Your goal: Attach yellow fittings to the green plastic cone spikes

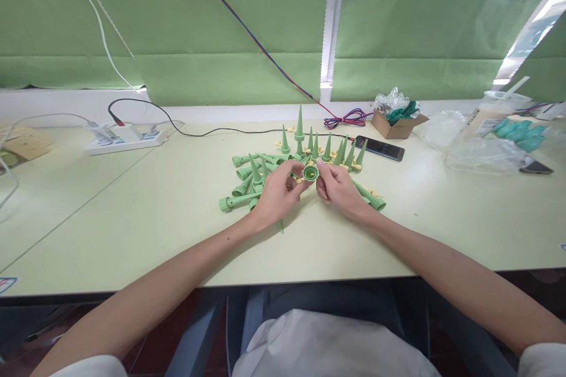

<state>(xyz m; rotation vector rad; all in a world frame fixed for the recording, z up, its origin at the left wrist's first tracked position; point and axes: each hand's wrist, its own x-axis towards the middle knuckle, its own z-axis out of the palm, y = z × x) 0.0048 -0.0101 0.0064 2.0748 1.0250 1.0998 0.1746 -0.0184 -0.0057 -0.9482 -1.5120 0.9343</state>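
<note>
Between my two hands is a green plastic plant watering spike [311,173], its round open end turned toward me. My left hand [283,188] curls its fingers around the left side of it. The thumb and fingers of my right hand [336,184] pinch its right side. Behind and beside my hands lie several more green watering spikes [239,201], some flat and some standing with points up. Small yellow valve pieces show on many of them. One taller green spike [299,123] stands at the back. My hands hide part of the pile.
A phone [379,148] lies behind the pile on the right, near a small cardboard box [395,125] with green items. Farther right are a drink cup [486,118] and plastic bags. A power strip [126,142] sits at the back left, with a black cable [230,129] running along the table.
</note>
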